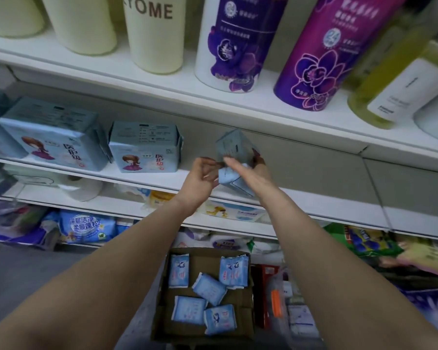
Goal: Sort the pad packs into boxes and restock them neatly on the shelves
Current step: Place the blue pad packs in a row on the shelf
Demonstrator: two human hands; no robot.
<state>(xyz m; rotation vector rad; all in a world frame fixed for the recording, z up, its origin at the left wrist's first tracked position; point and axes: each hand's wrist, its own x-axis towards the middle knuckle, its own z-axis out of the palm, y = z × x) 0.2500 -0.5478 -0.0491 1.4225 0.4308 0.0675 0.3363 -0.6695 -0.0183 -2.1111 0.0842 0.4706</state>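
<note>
Both my hands are raised at the middle shelf (301, 208), holding one light-blue pad box (234, 147) tilted above its edge. My right hand (250, 173) wraps the box from the right, fingers across its front. My left hand (200, 180) pinches the box's left lower corner. Two matching blue pad boxes, one (146, 150) nearest my hands and one (53, 133) further left, stand on the same shelf. Below, between my forearms, an open cardboard box (238, 317) on the floor holds several small blue pad packs (209, 289) lying loose.
The top shelf (162, 79) carries cream tubs and purple bottles (319, 54). Lower shelves hold tissue rolls and bagged goods (86, 228). To the right of the cardboard box stand a red carton and plastic-wrapped items (283, 306). The middle shelf right of my hands shows bare back panel.
</note>
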